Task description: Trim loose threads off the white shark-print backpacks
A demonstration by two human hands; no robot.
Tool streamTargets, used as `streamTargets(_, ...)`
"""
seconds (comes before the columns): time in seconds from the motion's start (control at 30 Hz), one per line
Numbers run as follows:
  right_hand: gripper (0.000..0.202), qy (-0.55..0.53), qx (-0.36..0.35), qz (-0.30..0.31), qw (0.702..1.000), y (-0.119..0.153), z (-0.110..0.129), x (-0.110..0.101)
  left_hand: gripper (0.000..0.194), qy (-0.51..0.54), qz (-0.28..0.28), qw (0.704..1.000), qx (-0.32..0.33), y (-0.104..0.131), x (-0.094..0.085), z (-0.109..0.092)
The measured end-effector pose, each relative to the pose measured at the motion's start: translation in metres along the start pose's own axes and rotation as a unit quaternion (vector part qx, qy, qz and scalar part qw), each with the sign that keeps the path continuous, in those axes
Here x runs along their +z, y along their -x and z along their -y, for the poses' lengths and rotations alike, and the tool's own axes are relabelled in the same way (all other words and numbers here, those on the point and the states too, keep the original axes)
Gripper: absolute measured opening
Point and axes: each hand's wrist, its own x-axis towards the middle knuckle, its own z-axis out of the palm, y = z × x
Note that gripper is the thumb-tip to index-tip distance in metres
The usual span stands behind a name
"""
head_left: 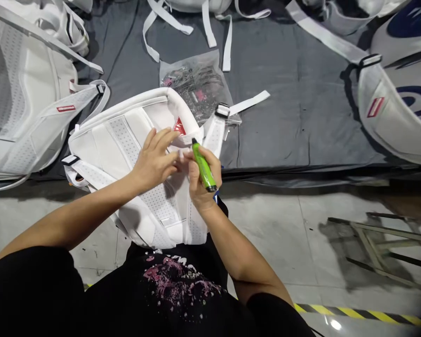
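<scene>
A white backpack [126,124] lies tilted, partly on the dark-covered table's front edge and partly over my lap, its perforated back panel and straps facing up. My left hand [156,157] rests on the upper part of that panel, fingers spread and stretched out, close to a red triangular label [178,126]. In my right hand [205,175] is a green marker pen [203,166] with black ends, held between thumb and fingers over the bag. The right fingertips come close to the left ones near the bag's right strap [214,135]. What lies under them is hidden.
A clear plastic bag [199,84] of dark small parts lies behind the backpack on the dark table cover [266,126]. More white backpacks stand left [24,93] and right [396,103]. A metal-framed stool [375,238] is on the floor at right, near yellow-black tape [351,311].
</scene>
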Motion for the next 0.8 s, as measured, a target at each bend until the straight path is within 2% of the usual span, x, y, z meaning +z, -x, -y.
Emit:
streamTargets(0.1,0.021,0.056,0.05,-0.033,0.997,0.013,-0.018,-0.02,0.023,0.036,-0.029,0.999,0.014,0.011,0.008,0.002)
streamTargets(0.23,0.021,0.083,0.096,-0.076,0.989,0.015,-0.016,-0.032,0.023,0.053,-0.051,0.997,0.013,0.018,0.017,0.004)
streamTargets(0.37,0.024,0.102,0.115,-0.038,0.987,0.012,-0.014,-0.024,0.02,0.059,-0.049,0.997,0.014,0.017,0.018,0.003)
streamTargets(0.53,0.019,0.092,0.114,0.018,0.989,0.013,-0.017,-0.022,0.017,0.069,-0.001,0.997,-0.023,0.015,0.015,0.002)
streamTargets(0.7,0.018,0.112,0.116,0.013,0.987,0.011,-0.017,-0.023,0.018,0.06,0.003,0.998,0.003,0.014,0.014,0.001)
streamTargets(0.8,0.02,0.163,0.081,0.036,0.983,0.007,-0.017,-0.022,0.019,0.051,0.029,0.998,-0.007,0.013,0.014,0.0)
